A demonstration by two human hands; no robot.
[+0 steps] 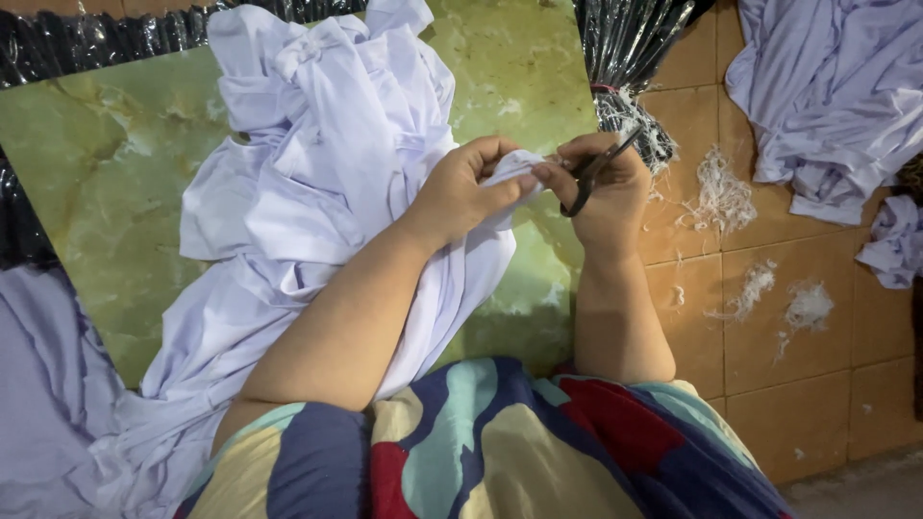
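A crumpled pale lavender garment (308, 183) lies across a green marbled board (96, 163). My left hand (466, 187) pinches a fold of this cloth at its right edge, lifting it slightly. My right hand (606, 192) grips small dark thread snips (596, 168), with the blades pointing up and right, just beside the pinched fold. The two hands nearly touch over the board's right side. My lap in multicoloured patterned fabric (500, 442) fills the bottom.
More pale lavender garments (827, 86) are heaped on the orange tiled floor (798, 413) at upper right, another pile (48, 384) at lower left. Tufts of white thread scraps (721, 197) lie on the tiles. Black plastic sheeting (635, 38) runs behind the board.
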